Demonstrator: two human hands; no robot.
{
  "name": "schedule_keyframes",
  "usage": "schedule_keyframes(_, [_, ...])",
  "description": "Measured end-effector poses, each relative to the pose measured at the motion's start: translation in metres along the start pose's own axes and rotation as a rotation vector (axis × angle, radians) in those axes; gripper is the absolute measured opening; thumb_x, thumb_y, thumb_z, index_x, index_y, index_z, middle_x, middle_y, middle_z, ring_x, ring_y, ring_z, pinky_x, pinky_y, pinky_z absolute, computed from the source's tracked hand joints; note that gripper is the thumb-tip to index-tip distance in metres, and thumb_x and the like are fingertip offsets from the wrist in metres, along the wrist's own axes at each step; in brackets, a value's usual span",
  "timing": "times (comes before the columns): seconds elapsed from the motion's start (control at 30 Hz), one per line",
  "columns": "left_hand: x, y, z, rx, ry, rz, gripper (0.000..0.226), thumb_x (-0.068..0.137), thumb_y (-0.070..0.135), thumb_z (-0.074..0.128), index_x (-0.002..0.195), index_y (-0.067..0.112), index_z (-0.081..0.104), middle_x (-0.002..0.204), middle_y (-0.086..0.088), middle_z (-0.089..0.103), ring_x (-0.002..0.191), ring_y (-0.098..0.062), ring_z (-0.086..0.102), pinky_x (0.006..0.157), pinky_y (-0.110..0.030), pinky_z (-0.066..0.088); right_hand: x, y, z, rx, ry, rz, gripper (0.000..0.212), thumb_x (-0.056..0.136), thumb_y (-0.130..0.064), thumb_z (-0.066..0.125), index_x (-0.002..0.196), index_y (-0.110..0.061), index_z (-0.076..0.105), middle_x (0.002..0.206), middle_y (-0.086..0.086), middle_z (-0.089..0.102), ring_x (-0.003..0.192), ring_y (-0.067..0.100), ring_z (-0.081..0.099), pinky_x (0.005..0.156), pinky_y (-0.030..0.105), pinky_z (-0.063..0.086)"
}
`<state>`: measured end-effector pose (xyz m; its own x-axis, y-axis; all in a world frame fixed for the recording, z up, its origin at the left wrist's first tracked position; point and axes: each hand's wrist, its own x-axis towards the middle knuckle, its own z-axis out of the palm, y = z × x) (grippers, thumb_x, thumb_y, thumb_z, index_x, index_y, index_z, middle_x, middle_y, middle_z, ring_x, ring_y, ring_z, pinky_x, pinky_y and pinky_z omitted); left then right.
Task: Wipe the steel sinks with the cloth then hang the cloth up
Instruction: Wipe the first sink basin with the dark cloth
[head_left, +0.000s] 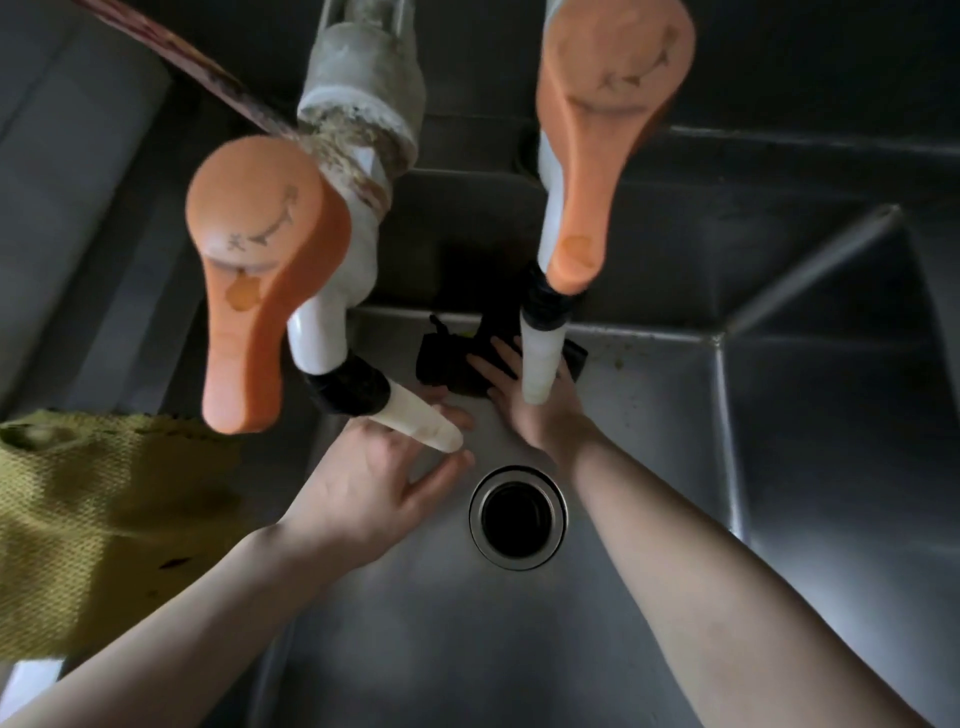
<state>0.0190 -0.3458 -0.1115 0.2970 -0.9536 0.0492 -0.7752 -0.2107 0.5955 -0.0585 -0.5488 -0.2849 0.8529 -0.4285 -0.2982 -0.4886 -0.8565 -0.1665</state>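
Note:
A dark cloth lies on the floor of the steel sink, against its back wall. My right hand presses flat on the cloth with straight fingers; a white spout hides part of it. My left hand hovers open over the sink floor left of the drain, partly behind the other spout, holding nothing.
Two taps with orange lever handles and white spouts hang close above the sink. A yellow-green cloth drapes over the left sink edge. A second basin wall shows at the right.

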Motion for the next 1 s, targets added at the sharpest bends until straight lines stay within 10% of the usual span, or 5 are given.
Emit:
schedule_keyframes(0.47, [-0.035,0.019,0.032,0.062,-0.096,-0.261,0.058,0.092,0.06,0.023,0.125,0.023,0.054,0.12,0.002,0.063,0.116,-0.021,0.053,0.099,-0.039,0.042,-0.141,0.056,0.006,0.094,-0.088,0.333,0.051,0.101,-0.038,0.022,0.147,-0.046,0.0,0.159,-0.012,-0.004,0.146,0.019,-0.003,0.114,0.054,0.011])
schedule_keyframes(0.7, [-0.058,0.036,0.093,0.047,-0.305,-0.283,0.062,0.087,0.061,0.028,0.141,0.031,0.034,0.137,0.006,0.048,0.127,-0.018,0.042,0.104,-0.036,0.038,-0.21,0.024,0.037,0.089,-0.103,0.212,0.046,0.096,-0.04,0.033,0.142,-0.04,0.035,0.152,-0.001,0.036,0.139,0.029,0.033,0.104,0.063,0.031])
schedule_keyframes(1.0, [-0.004,0.034,0.145,0.145,-0.335,-0.268,0.058,0.089,0.046,0.048,0.143,0.031,0.03,0.151,0.007,0.029,0.138,-0.019,0.028,0.111,-0.035,0.027,-0.104,0.1,-0.001,0.126,0.02,0.347,0.047,0.101,-0.04,0.027,0.146,-0.047,0.014,0.16,-0.009,0.006,0.146,0.022,0.005,0.112,0.059,0.013])
